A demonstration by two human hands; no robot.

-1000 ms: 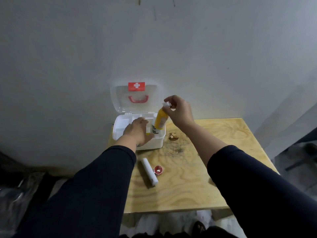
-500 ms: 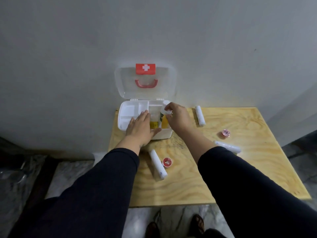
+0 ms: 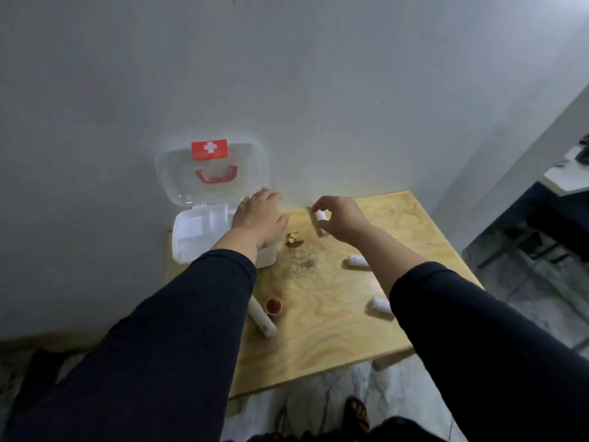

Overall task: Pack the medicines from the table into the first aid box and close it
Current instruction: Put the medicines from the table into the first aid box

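Head view, white tube (image 3: 319,215), R hand (image 3: 342,222) pinching

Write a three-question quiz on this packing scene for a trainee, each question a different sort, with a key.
1. True or false: the lid of the first aid box stands open.
2. Multiple choice: the right hand has its grip on A) a white tube, B) the small red cap, C) nothing.
3. Fill in: the left hand rests flat on the ____ with fingers straight.

Key
1. True; the clear lid leans back against the wall.
2. A; thumb and fingers pinch the white tube at the far side of the table, while the small red cap lies untouched near the front.
3. First aid box.
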